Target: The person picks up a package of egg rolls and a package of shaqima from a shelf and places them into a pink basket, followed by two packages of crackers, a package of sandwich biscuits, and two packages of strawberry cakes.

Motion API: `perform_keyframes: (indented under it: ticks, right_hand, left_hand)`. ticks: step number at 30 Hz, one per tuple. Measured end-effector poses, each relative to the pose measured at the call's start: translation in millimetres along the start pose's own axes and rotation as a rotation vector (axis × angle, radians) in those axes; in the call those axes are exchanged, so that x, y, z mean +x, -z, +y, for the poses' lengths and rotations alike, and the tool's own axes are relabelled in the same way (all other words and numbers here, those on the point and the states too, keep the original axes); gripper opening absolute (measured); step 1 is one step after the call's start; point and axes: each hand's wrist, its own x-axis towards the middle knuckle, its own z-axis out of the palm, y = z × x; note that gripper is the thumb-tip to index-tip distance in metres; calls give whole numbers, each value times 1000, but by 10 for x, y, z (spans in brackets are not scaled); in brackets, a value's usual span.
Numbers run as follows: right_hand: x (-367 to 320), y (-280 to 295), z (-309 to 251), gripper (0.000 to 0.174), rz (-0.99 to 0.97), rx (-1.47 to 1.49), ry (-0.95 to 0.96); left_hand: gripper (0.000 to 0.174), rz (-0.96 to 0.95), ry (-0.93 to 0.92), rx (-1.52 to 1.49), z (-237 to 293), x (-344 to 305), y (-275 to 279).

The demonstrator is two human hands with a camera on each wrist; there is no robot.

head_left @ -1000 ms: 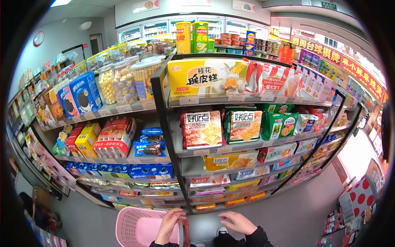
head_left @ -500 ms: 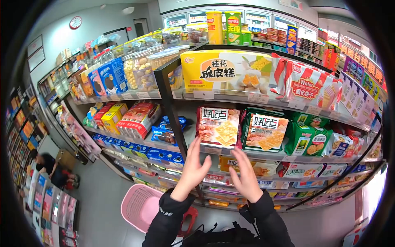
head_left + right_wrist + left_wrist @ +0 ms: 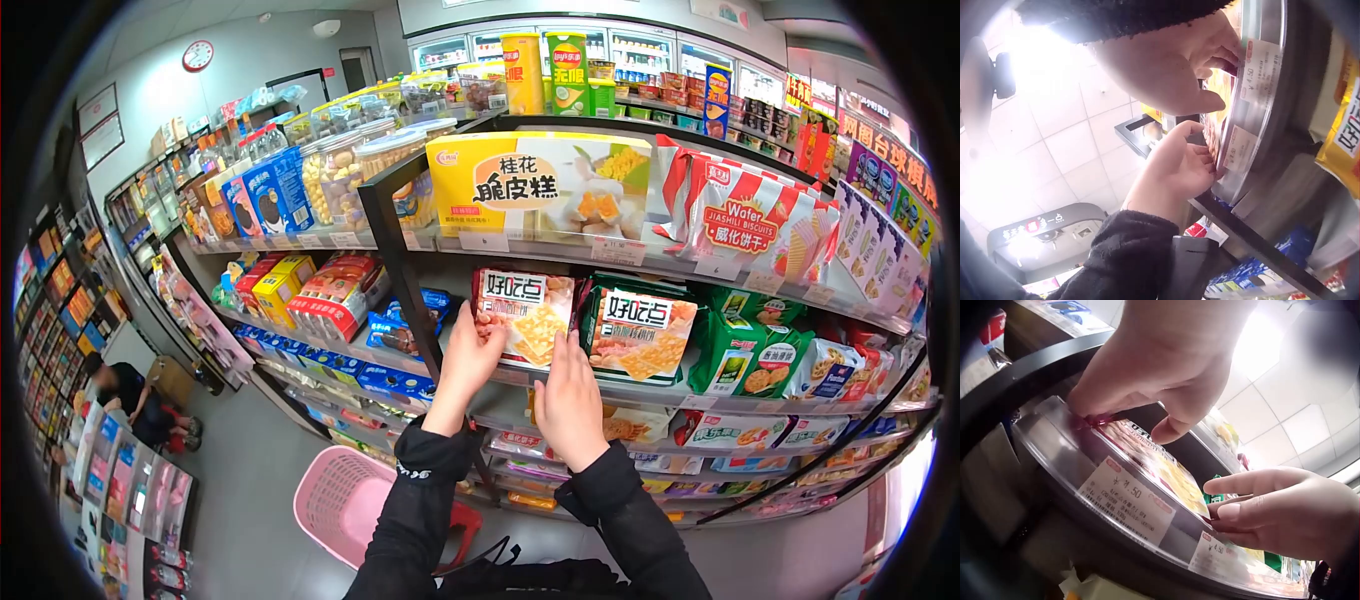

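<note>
A red-edged pack of biscuits (image 3: 528,312) stands on the shelf between both hands. My left hand (image 3: 470,352) holds it by its left edge, the thumb over its front in the left wrist view. At the lower right edge of the pack is my right hand (image 3: 572,408), its extended fingers (image 3: 1247,483) right at the wrapper. A similar dark green-edged pack (image 3: 640,330) stands just right of it. In the right wrist view both hands meet the pack close above the shelf's clear front strip (image 3: 1254,119).
A yellow cake box (image 3: 540,185) and red-striped wafer packs (image 3: 740,215) fill the shelf above. Left of the hands runs a black shelf post (image 3: 400,260). Below, a pink basket (image 3: 345,500) stands on the floor. A seated person (image 3: 135,400) is at far left.
Both hands have risen from beside the basket to the biscuit shelf. The left hand has taken hold of the red-edged pack's left side; the right has come to its lower right edge.
</note>
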Motion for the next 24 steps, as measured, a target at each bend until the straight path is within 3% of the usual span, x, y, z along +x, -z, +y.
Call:
perform_keyframes:
  ticks: [3,4,8,13,20,24]
  right_hand:
    - [9,-23,-43,59,37,-28,-27]
    - [11,-33,-52,59,52,-32,-38]
    - [10,-75,-53,59,64,-20,-41]
    - [9,-105,11,53,53,100,15]
    - [-8,23,-70,47,189,141,59]
    - [-193,222,-117,47,137,159,109]
  left_hand:
    - [47,73,18,33,22,42,-10]
    - [42,-33,58,-30,53,44,18]
    - [33,-40,72,-5,53,3,-36]
    - [24,84,-45,-178,150,-116,-67]
    - [31,146,-119,-314,370,-363,-73]
    - [38,129,-111,-378,469,-724,34]
